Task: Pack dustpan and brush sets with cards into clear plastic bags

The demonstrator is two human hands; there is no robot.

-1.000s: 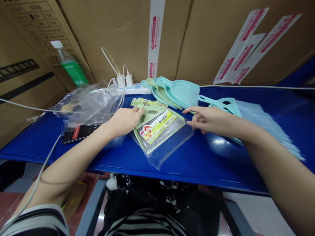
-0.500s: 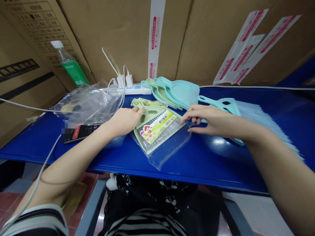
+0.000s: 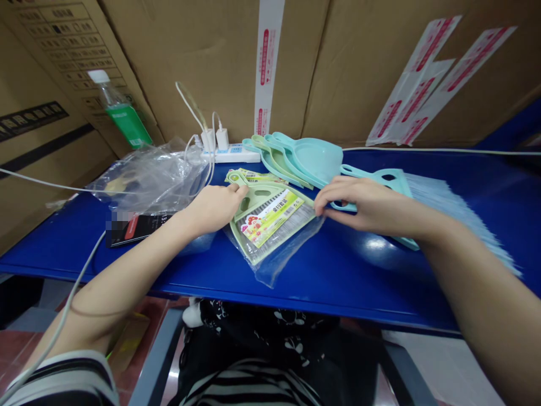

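A light green dustpan and brush set [image 3: 240,239] in a clear plastic bag [image 3: 276,272] lies on the blue table in front of me. Across its grey bristles sits a yellow and white label [image 3: 273,219]. My left hand [image 3: 217,207] is closed on the set's left side, just below the handle. At the set's right corner, my right hand [image 3: 361,204] pinches the edge of the plastic bag between thumb and fingers. Loose plastic hangs past the set's near edge. Behind my right hand lies a light blue brush [image 3: 448,208], partly covered by the hand.
Light blue and green dustpans [image 3: 316,158] lie stacked at the back. A crumpled plastic bag [image 3: 156,172] and a phone [image 3: 146,230] are on the left, near a green-labelled bottle [image 3: 127,121]. A power strip [image 3: 239,153] with white cables stands against cardboard boxes [image 3: 203,51].
My right hand has closed its thumb and fingers on the bag's edge and drawn it slightly up. The loose plastic has shifted. My left hand stays where it was.
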